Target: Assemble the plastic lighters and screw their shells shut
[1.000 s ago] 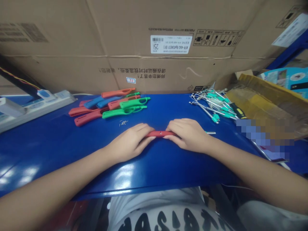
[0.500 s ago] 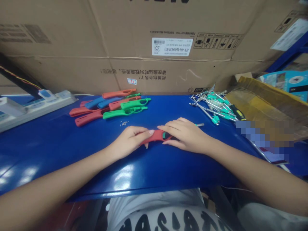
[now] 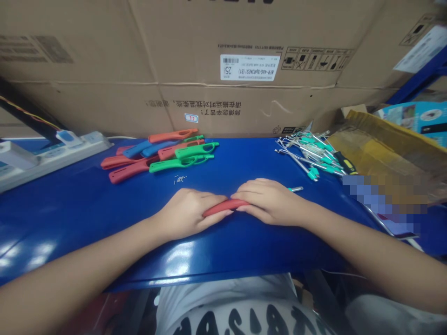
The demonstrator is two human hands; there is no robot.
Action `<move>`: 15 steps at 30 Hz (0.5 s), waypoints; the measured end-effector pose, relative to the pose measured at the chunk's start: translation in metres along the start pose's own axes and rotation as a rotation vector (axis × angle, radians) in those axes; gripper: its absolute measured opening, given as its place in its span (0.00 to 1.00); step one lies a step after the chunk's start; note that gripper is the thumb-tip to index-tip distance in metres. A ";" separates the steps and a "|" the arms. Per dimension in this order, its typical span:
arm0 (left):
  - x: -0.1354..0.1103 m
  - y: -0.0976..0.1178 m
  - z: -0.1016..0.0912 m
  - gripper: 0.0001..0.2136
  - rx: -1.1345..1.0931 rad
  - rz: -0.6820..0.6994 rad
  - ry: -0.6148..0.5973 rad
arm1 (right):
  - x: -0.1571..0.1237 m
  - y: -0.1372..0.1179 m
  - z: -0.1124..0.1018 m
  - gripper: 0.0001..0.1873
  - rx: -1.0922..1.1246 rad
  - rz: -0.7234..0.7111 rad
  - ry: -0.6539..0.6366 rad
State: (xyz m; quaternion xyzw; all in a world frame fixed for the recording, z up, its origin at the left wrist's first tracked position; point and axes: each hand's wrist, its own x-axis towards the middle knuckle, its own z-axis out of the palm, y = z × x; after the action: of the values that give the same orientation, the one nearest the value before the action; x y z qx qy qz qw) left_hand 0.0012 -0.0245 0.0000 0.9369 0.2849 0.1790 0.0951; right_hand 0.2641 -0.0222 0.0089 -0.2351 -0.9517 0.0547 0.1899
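Both hands grip one red lighter [image 3: 223, 206] just above the blue table, its narrow edge turned up. My left hand [image 3: 190, 209] is closed around its left end. The fingers of my right hand [image 3: 267, 201] wrap the right end and hide most of it. A metal tube with a bit of teal [image 3: 296, 189] shows beyond my right hand; whether it joins the lighter I cannot tell. Beyond my left hand are several small screws [image 3: 179, 179]. Farther off lies a pile of red, blue and green lighter casings [image 3: 167, 156].
Metal lighter tubes with teal parts and wires [image 3: 310, 153] lie in a heap at the back right, beside a black-and-yellow tool handle [image 3: 345, 164] and a taped cardboard box [image 3: 384, 153]. A white power strip [image 3: 52, 158] runs along the left. A large carton [image 3: 195, 56] walls off the back.
The red lighter has been rolled in my hands, so its narrow edge now faces up and the teal part in its opening is out of sight. Both hands came slightly nearer.
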 end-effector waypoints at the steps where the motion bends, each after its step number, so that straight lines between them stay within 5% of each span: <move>1: 0.000 0.002 0.000 0.15 0.009 0.003 -0.004 | -0.001 -0.001 0.000 0.15 -0.007 -0.016 0.022; 6: 0.000 0.004 0.000 0.16 0.045 0.007 0.023 | -0.001 0.000 0.000 0.15 -0.065 -0.037 0.095; 15: 0.003 -0.010 -0.009 0.17 0.100 -0.062 0.022 | -0.007 0.024 -0.019 0.13 -0.216 -0.012 -0.003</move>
State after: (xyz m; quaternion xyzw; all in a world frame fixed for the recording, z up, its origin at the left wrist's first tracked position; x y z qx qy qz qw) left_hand -0.0053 -0.0142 0.0064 0.9292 0.3234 0.1718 0.0503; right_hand 0.2870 -0.0042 0.0198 -0.2484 -0.9537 -0.0488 0.1624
